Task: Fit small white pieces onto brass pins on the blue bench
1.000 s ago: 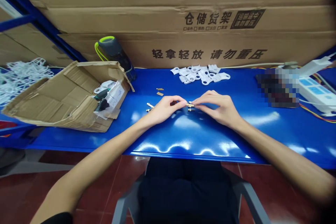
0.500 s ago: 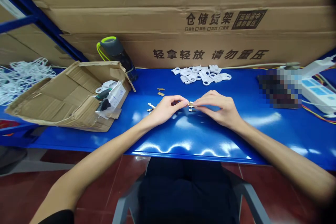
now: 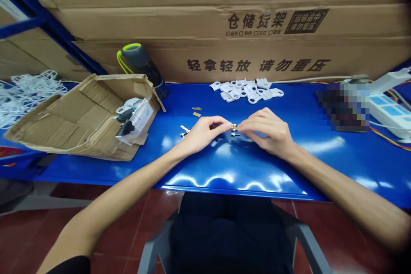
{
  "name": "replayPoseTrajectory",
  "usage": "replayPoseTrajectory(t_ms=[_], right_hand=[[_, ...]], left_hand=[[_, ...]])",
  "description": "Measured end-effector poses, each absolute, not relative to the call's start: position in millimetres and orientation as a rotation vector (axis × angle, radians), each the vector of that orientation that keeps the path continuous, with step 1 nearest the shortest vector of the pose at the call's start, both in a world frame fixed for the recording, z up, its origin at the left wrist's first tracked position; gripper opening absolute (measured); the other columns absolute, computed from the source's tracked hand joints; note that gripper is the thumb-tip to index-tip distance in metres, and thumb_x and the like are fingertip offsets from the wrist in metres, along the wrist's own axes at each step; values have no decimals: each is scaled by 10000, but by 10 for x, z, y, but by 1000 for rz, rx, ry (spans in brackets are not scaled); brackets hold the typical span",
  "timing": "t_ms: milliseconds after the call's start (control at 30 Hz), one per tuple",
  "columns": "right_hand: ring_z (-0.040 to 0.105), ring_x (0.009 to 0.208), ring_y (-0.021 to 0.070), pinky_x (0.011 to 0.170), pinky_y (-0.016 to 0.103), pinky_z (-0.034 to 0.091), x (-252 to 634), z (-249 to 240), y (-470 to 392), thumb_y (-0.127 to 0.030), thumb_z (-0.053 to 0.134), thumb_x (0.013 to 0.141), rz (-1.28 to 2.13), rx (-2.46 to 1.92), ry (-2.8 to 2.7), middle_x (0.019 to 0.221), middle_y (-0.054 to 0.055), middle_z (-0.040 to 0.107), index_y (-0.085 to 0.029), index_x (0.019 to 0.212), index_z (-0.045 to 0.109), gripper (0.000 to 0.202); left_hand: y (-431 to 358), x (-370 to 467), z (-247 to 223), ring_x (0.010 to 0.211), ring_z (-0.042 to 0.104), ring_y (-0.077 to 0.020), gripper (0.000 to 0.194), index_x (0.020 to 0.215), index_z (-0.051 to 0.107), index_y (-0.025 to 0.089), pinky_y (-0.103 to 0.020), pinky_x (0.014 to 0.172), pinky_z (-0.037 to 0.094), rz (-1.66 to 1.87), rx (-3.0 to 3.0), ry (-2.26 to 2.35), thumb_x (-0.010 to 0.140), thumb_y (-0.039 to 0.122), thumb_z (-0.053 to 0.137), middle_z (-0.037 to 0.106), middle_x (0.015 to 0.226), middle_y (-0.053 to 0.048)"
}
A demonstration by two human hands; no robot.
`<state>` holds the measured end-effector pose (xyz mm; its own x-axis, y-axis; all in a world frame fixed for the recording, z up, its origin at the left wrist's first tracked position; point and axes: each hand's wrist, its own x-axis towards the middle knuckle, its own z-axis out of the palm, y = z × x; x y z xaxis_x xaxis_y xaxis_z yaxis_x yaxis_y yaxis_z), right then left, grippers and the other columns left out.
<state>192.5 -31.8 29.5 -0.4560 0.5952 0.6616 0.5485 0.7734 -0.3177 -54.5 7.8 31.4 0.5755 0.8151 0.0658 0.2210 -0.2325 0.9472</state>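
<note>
My left hand [image 3: 207, 133] has thumb and forefinger pinched at the left end of a small brass-coloured metal piece [image 3: 235, 125] over the blue table. From the other side, my right hand [image 3: 269, 132] closes its fingertips at the right ends of the small pieces; exactly what it grips is hidden. Two similar metal pieces [image 3: 235, 134] lie in a short column just below the fingertips. Left of my left wrist, several more metal pieces [image 3: 184, 129] lie loose, partly covered by the hand. Two flat tan bits [image 3: 196, 114] are a little farther back.
White plastic pieces with round holes [image 3: 247, 90] are heaped at the back. On the left stand an open cardboard box [image 3: 64, 126], a dark bottle [image 3: 141, 62] and a pile of white loops [image 3: 30, 94]. A power strip [image 3: 390, 113] with cables lies right.
My right hand has shifted slightly right, showing more of the small metal pieces between the fingertips. My left hand stays nearly in place.
</note>
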Motion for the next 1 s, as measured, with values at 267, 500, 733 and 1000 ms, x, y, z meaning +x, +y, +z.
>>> replayPoseTrajectory(t_ms=[267, 500, 733, 1000], right_hand=[[747, 923, 235, 822, 451, 488, 1929, 250, -309, -292, 631, 1065, -12, -904, -2222, 1076, -25, 855, -350, 1071, 818, 195], [720, 925, 258, 869, 457, 493, 1930, 315, -304, -411, 664, 1048, 90, -1030, -2109, 1061, 17, 847, -320, 1081, 813, 178], [693, 892, 233, 843, 437, 478, 1896, 299, -301, -363, 668, 1056, 123, -961, -2126, 1012, 20, 844, -263, 1004, 784, 162], [695, 901, 237, 839, 442, 467, 1877, 280, -297, -367, 644, 1070, 180, -945, -2167, 1045, 18, 839, -266, 1049, 777, 168]], left_hand=[[29, -514, 354, 865, 664, -183, 315, 987, 822, 188, -315, 798, 475, 700, 1829, 856, 996, 473, 689, 800, 992, -49], [41, -537, 342, 817, 625, -168, 269, 1012, 806, 196, -308, 773, 476, 906, 2003, 944, 1029, 427, 669, 780, 1000, -48], [20, -534, 278, 853, 647, -174, 255, 1030, 789, 203, -328, 869, 513, 947, 2286, 863, 1083, 385, 619, 763, 956, -40], [46, -553, 226, 911, 676, -177, 237, 1018, 749, 202, -327, 877, 515, 995, 2418, 775, 1102, 357, 590, 764, 965, -29]])
